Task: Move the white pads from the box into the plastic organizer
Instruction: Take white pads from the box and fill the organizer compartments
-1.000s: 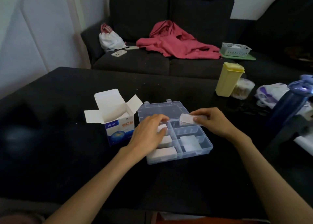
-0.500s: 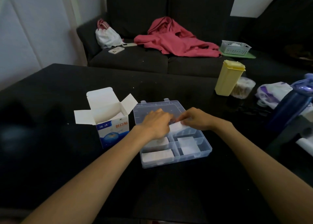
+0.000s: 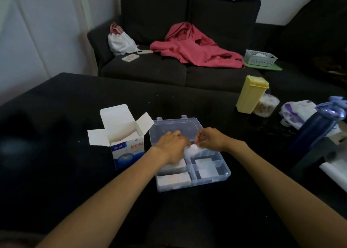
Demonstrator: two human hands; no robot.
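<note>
Both hands [image 3: 191, 142] hold white pads [image 3: 193, 150] over the plastic organizer [image 3: 221, 178]; box [image 3: 127, 146] beside.

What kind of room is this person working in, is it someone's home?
Most likely a home living room. A dark sofa stands behind the black table, with a red garment thrown over it, and a phone and a white bag on its seat.

Count, tabletop [image 3: 56, 101]: hands 2, left hand [image 3: 171, 146] and right hand [image 3: 211, 140]. Box [image 3: 124, 140] 1, left of the fingers. Plastic organizer [image 3: 216, 178] 1, under them. White pad stacks [image 3: 173, 178] visible near the fingers: 5. Yellow container [image 3: 250, 94] 1; blue bottle [image 3: 317, 125] 1.
</note>
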